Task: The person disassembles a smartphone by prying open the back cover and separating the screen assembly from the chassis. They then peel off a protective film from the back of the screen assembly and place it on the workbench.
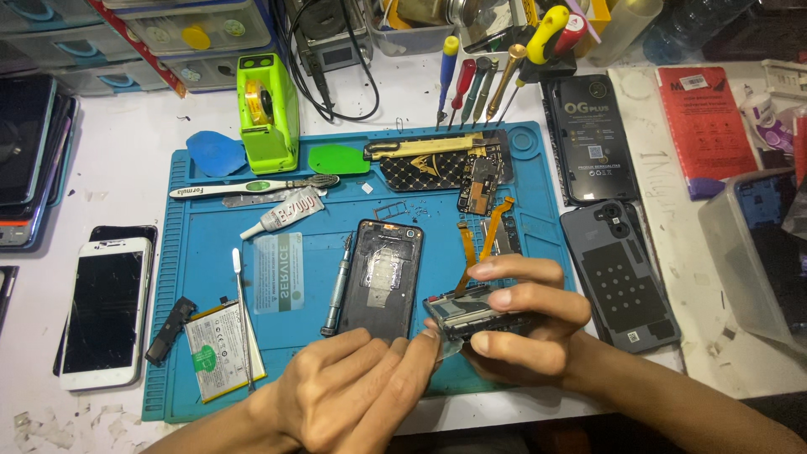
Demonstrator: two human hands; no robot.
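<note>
My right hand (525, 324) grips a small grey phone part (471, 313), a frame-like module with orange flex cables (483, 244) trailing up from it. My left hand (357, 387) is at the part's left end, thumb and fingertips pinching its edge. Both hands hover over the near side of a blue repair mat (210, 269). An opened black phone body (382, 277) lies on the mat just left of the held part, with a metal screwdriver (338, 286) beside it.
On the mat: a phone battery (218, 349), glue tube (282, 214), toothbrush (252, 187), clear card (277, 271), green tape dispenser (267, 109), gold-patterned case (437, 164). Screwdrivers (475, 80) stand behind. A white phone (105, 311) lies left; dark back covers (622, 269) lie right.
</note>
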